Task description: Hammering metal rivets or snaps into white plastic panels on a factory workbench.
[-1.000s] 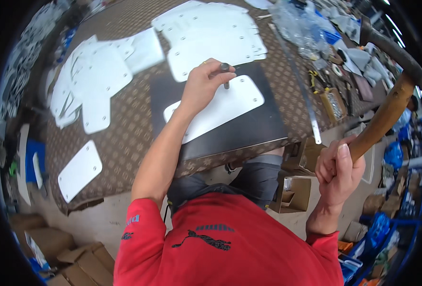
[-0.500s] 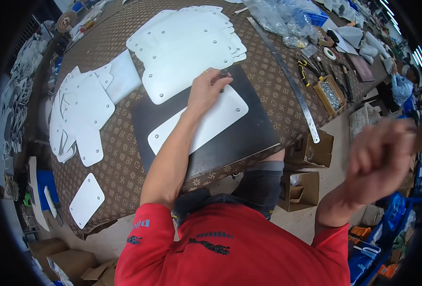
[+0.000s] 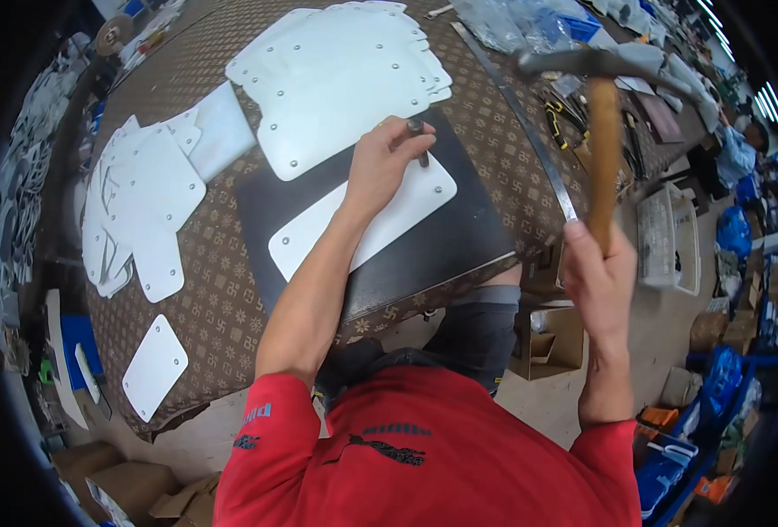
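Note:
My left hand (image 3: 378, 167) is closed around a short dark metal punch (image 3: 416, 129), held nearly upright on a white rounded panel (image 3: 398, 209). Small metal studs show near the panel's corners; the spot beneath the punch is partly hidden by my fingers. The panel lies at a slant on a black slab (image 3: 459, 237). Up on the right, my right hand (image 3: 601, 277) grips a hammer (image 3: 606, 167) by its wooden handle. Its metal head, slightly blurred, is raised above the table's right side, apart from the punch.
Behind the slab lies a pile of large white studded panels (image 3: 336, 79), with more white pieces (image 3: 151, 180) to the left. A single small panel (image 3: 155, 369) rests near the front-left edge. A steel ruler (image 3: 521, 114) and yellow-black pliers (image 3: 555, 123) lie on the right.
My right hand has swung inward from the far right, bringing the hammer into clear view. My left hand still holds the punch on the panel, with the punch's top now showing more.

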Tool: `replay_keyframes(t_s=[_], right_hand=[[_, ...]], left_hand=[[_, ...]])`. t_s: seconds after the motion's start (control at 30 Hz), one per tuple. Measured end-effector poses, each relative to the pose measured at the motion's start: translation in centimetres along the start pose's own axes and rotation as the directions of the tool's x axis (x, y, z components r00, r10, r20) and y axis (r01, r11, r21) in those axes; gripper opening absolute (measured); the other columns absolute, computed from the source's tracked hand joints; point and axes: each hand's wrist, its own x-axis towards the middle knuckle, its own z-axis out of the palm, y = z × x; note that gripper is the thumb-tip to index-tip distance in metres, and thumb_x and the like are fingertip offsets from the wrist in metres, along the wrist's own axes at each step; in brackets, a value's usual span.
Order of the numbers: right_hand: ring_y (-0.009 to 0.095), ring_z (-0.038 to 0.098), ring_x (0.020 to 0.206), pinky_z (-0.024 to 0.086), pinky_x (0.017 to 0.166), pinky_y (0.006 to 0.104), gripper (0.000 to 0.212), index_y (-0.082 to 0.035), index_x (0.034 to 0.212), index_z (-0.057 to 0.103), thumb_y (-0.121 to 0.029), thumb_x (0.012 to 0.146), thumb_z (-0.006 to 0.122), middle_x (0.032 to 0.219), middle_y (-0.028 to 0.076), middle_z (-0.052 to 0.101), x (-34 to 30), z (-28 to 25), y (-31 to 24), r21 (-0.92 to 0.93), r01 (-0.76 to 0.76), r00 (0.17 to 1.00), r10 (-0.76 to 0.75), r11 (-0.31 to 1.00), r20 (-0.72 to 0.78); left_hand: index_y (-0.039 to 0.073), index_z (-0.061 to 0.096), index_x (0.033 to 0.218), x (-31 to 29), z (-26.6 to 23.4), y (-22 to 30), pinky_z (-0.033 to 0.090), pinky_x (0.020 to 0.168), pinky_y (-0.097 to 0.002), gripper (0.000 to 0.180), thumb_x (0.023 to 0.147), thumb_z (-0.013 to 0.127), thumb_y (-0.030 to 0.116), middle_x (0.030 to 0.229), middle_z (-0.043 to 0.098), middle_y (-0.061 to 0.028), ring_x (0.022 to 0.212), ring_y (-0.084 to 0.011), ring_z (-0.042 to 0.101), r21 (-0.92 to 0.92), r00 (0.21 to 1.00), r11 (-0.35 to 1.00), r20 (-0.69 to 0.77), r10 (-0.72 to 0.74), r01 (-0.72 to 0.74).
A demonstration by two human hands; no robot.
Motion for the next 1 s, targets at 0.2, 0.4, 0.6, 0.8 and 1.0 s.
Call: replay_keyframes(t_s=[0.2,0.4,0.6,0.8,1.0], right_hand=[[0.003,0.028,0.040,0.021,0.035,0.0224,0.019,-0.010,0.090,0.050,-0.022,0.104,0.055,0.057,-0.006,0.036,-1.4,-2.2,-5.0,0.148,0.270,0.930,-0.218,0.951,-0.295],[0.005,0.035,0.045,0.024,0.038,0.0232,0.025,-0.010,0.085,0.052,-0.024,0.106,0.048,0.056,-0.005,0.036,-2.0,-2.6,-8.2,0.542,0.660,0.735,-0.598,0.520,-0.320],[0.004,0.042,0.049,0.031,0.043,0.0258,0.025,-0.009,0.082,0.051,-0.020,0.101,0.061,0.061,-0.006,0.044,-0.3,1.4,5.3,-0.110,-0.131,0.981,0.145,0.985,0.128],[0.002,0.036,0.045,0.027,0.040,0.0219,0.024,-0.011,0.083,0.050,-0.022,0.101,0.062,0.061,-0.008,0.041,-0.3,0.8,8.0,0.051,-0.193,0.980,0.190,0.980,0.051],[0.000,0.035,0.045,0.025,0.040,0.0196,0.025,-0.012,0.085,0.048,-0.025,0.100,0.063,0.061,-0.009,0.039,3.8,1.8,10.4,0.133,-0.176,0.981,0.185,0.975,-0.055]], left_hand=[[0.000,0.072,0.101,-1.9,2.3,-0.6,0.051,0.070,-0.0284,0.015,0.090,0.073,0.010,0.093,0.068,-0.0059,0.074,-0.0138,0.063,0.010,0.983,1.000,0.180,0.022,-0.024],[-0.001,0.072,0.101,-2.2,2.5,-1.3,0.052,0.071,-0.0289,0.015,0.090,0.073,0.010,0.091,0.067,-0.0071,0.075,-0.0145,0.064,-0.051,0.993,0.999,0.118,0.007,-0.001],[-0.002,0.067,0.100,-2.8,2.5,-2.3,0.050,0.073,-0.0271,0.014,0.095,0.068,0.011,0.095,0.067,-0.0052,0.078,-0.0120,0.061,0.031,0.987,0.995,0.129,0.094,-0.099],[-0.001,0.065,0.098,-5.0,-1.0,0.7,0.049,0.064,-0.0287,0.025,0.095,0.069,0.023,0.085,0.066,-0.0073,0.073,-0.0156,0.062,-0.046,0.995,0.996,-0.064,-0.073,0.070],[-0.002,0.063,0.124,-12.1,-12.6,4.4,0.050,0.092,-0.0419,0.054,0.085,0.077,0.034,0.109,0.067,-0.0202,0.106,-0.0356,0.064,0.791,0.978,0.577,-0.148,-0.146,0.205]])
